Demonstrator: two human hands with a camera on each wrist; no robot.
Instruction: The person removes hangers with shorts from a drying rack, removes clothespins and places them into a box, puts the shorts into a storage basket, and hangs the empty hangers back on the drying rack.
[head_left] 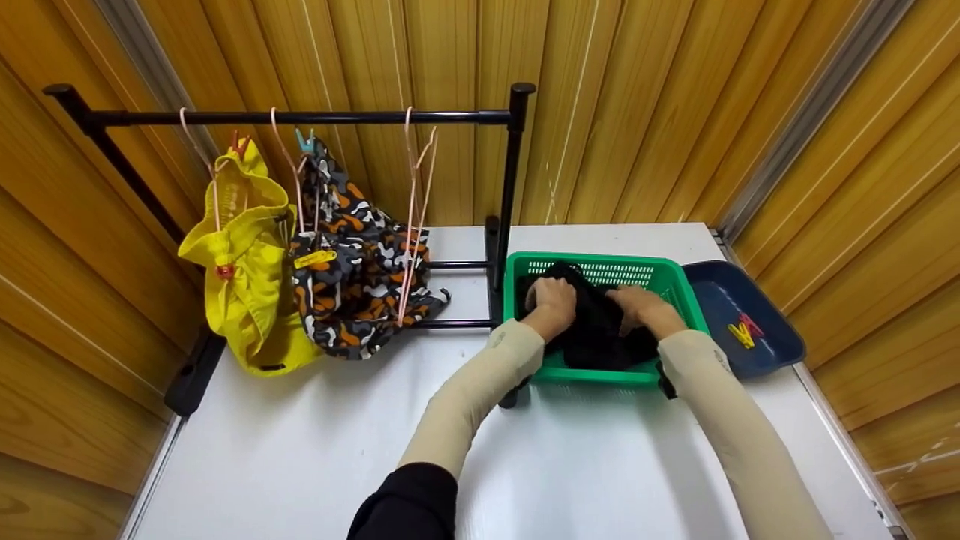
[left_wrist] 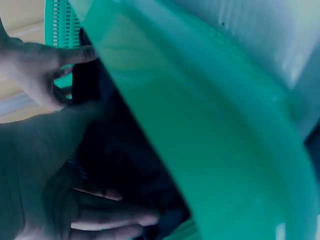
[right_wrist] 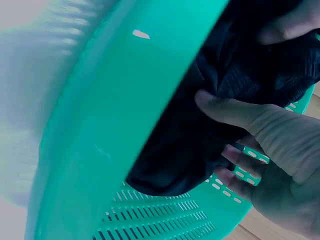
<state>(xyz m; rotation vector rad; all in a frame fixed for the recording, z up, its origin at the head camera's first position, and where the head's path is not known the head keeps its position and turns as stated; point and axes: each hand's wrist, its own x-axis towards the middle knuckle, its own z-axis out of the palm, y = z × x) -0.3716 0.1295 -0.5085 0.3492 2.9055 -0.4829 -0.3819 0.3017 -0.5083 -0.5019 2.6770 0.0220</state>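
Note:
A bundle of black clothing (head_left: 600, 330) lies in a green plastic basket (head_left: 600, 375); its folds hide its exact kind. My left hand (head_left: 553, 304) is at the bundle's left side, knuckles up. In the left wrist view, the fingers (left_wrist: 120, 215) of this hand reach along the dark cloth (left_wrist: 125, 150). On the other side, my right hand (head_left: 645, 309) holds the same bundle. Its thumb (right_wrist: 225, 109) lies over the black cloth (right_wrist: 170, 150) in the right wrist view, while the other fingertips curl at the cloth's edge.
Left of the basket stands a black rack (head_left: 315, 118). A yellow garment (head_left: 247, 285) and a camouflage garment (head_left: 352, 277) hang there with clothespins, beside a pink hanger (head_left: 412, 225). A blue tray (head_left: 727, 289) at the right holds yellow and red clothespins (head_left: 742, 334). Wood-patterned walls enclose the white table (head_left: 360, 450).

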